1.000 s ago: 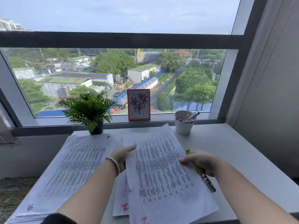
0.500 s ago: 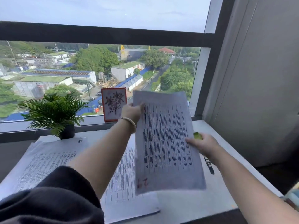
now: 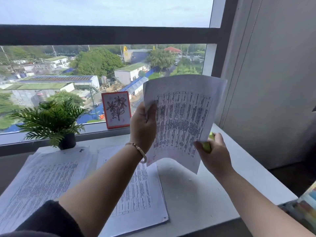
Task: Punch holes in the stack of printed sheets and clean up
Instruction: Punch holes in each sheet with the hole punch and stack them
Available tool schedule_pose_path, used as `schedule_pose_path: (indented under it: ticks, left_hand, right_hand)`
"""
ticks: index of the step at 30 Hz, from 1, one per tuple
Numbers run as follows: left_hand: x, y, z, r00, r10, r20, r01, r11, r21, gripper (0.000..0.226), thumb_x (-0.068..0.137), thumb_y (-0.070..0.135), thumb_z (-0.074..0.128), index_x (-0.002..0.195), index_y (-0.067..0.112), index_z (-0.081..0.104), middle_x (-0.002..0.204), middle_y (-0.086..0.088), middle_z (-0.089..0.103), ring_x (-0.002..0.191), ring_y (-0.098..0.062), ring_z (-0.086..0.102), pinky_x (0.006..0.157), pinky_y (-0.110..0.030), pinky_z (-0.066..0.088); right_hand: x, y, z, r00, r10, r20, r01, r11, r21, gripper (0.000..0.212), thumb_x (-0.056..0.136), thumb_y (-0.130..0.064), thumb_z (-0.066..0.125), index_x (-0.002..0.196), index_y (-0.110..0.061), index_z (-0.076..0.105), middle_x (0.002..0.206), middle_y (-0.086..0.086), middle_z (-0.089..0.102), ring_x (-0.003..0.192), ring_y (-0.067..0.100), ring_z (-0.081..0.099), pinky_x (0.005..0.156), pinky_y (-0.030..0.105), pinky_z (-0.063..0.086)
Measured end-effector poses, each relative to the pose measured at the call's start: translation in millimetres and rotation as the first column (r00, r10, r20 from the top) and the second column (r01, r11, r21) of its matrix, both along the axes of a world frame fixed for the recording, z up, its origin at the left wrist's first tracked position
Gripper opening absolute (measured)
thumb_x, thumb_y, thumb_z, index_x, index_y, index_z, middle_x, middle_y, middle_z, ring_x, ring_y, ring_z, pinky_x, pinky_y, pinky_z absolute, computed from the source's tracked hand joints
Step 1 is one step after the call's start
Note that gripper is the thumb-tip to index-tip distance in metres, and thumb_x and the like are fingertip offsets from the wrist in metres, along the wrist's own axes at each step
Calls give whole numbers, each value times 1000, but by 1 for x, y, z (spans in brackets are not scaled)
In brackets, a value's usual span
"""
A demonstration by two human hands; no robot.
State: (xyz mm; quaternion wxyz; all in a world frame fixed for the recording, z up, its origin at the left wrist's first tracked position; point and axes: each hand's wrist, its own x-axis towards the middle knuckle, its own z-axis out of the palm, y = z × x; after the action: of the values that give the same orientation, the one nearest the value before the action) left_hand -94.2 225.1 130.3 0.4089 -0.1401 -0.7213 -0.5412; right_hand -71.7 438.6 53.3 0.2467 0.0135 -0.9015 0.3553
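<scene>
A printed sheet (image 3: 183,120) is held upright in the air above the white desk (image 3: 196,199). My left hand (image 3: 142,127) pinches its left edge, thumb on the printed side. My right hand (image 3: 213,153) grips a yellow-green hole punch (image 3: 207,145) and also holds the sheet's lower right edge. Most of the punch is hidden by my fingers and the paper. Two stacks of printed sheets lie flat on the desk, one at the left (image 3: 39,183) and one in the middle (image 3: 140,195), partly under my left arm.
A small potted fern (image 3: 51,120) stands at the back left of the desk. A red-framed flower drawing (image 3: 116,109) leans on the window sill. A grey wall (image 3: 273,82) closes the right side. Something colourful (image 3: 306,204) shows at the lower right edge.
The sheet was lifted off the middle stack and raised upright, then turned so it curls toward me. Both hands rose with it, and the view shifted right and up.
</scene>
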Motion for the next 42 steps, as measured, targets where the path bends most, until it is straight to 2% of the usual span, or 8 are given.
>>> schedule_pose_path:
  ticks: [9,13,21,23,25,28,31,42]
  left_hand:
    - [-3,-13,40,981,-69,181,59,996,61,18,94,18,55,77,22,57,64,2,53,56,-5,47,54,-24,42]
    - [-12,-28,28,774,-350,528,202,927,317,17,94,15,54,105,5,62,96,-15,69,80,-26,67,72,-41,59]
    - [-18,-36,-106,506,-251,825,-61,944,325,13,90,14,60,93,3,65,99,-20,69,91,-35,67,86,-52,54]
    - [-12,-31,-121,508,-203,837,-66,960,272,10,89,17,61,80,13,63,94,-19,70,88,-34,68,83,-52,55]
    - [-4,-23,-127,520,-196,832,-72,960,271,11,89,17,61,78,16,62,92,-17,70,87,-34,68,82,-51,56]
    - [3,-11,-129,530,-232,815,-59,949,309,11,90,17,61,79,16,62,93,-19,70,89,-37,68,82,-53,55]
    - [8,-4,-128,563,-246,789,-15,952,307,11,89,20,60,79,15,63,90,-18,71,87,-37,68,80,-56,55]
    - [22,-5,-128,637,-118,762,82,993,86,25,92,34,56,80,12,60,81,-19,68,76,-39,66,66,-58,54]
  right_hand:
    - [-1,15,46,988,106,111,-70,955,-289,37,89,-29,66,60,-16,47,77,4,45,69,22,45,61,30,33]
    - [16,35,61,828,412,379,-162,824,-543,20,84,-11,70,93,4,62,80,13,68,73,25,65,69,25,51]
    - [37,49,-3,679,199,707,-86,977,-193,31,84,-30,71,104,-12,55,92,7,64,76,19,63,62,27,49]
    - [19,54,5,808,36,587,14,997,-80,42,81,-36,71,108,-16,47,93,8,61,78,24,61,69,34,51]
    - [-1,49,25,913,56,405,86,943,-323,35,80,-26,73,102,-14,48,93,12,63,79,28,64,75,42,55]
    - [-23,15,63,924,323,203,-1,535,-845,10,88,-7,63,93,-8,54,97,18,63,78,26,65,76,37,55]
    - [-43,-24,76,848,507,151,37,228,-973,10,94,-6,49,88,-8,56,94,13,66,86,27,64,84,45,51]
    - [-84,-122,67,919,370,137,-20,389,-921,18,95,-21,55,102,-4,55,80,8,51,62,19,55,48,26,48]
